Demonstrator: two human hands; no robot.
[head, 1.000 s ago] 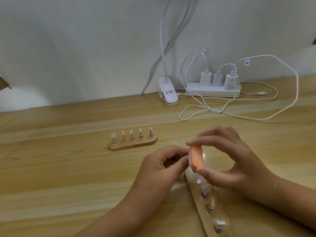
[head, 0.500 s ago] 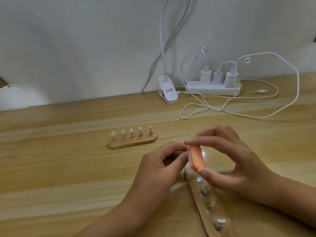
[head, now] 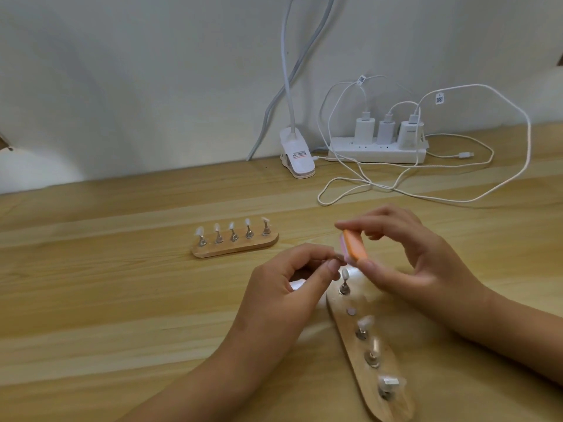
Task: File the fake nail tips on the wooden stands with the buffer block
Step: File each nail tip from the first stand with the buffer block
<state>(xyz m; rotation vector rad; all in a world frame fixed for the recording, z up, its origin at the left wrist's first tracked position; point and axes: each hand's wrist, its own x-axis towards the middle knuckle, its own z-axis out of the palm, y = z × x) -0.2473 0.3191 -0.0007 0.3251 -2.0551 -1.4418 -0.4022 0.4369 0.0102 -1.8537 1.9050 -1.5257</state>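
My right hand (head: 420, 263) grips the orange buffer block (head: 354, 245) between thumb and fingers, just above the near wooden stand (head: 344, 327). My left hand (head: 280, 287) pinches a small nail tip peg (head: 336, 261) against the block's pink side; my fingers hide most of the peg. The near stand runs from the hands toward me. It carries several upright pegs with nail tips (head: 345, 274) and one bare metal spot (head: 351, 310). A second wooden stand (head: 234, 249) with several nail tips lies further back on the left.
The wooden table (head: 106, 300) meets a white wall. At the back stand a white clip lamp (head: 297, 156) and a power strip (head: 377, 152) with three chargers. Their white cables (head: 426, 194) loop over the table behind my right hand.
Both hands have lifted a little from the near stand, taking the block and the pinched peg with them. The stand's far peg, hidden before, now shows below the block.
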